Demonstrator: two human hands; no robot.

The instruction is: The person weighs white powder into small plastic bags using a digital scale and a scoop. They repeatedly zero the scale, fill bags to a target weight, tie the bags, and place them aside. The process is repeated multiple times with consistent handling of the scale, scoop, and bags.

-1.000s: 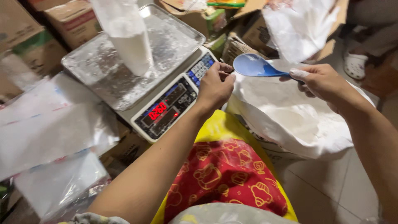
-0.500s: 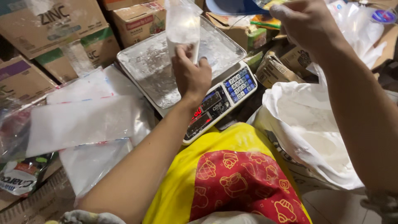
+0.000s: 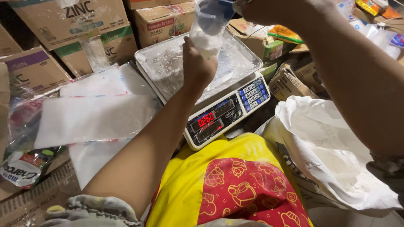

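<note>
Clear plastic bag [image 3: 205,35] of white powder is held upright on the scale tray [image 3: 168,71] by the left hand [image 3: 197,67], grasped. Right hand [image 3: 269,10] grips a blue scoop [image 3: 214,10] at its mouth; slow, centred pouring is advised.

The clear bag [image 3: 206,29] stands on the digital scale [image 3: 202,80]; cardboard boxes [image 3: 71,21] at eleven o'clock, flour sack [image 3: 336,155] at four, plastic sheets [image 3: 92,113] at nine

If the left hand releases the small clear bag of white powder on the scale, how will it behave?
The small clear bag is thin film, so probably floppy. Powder fills only its bottom, so it likely slumps or tips on the scale tray without the left hand.
</note>
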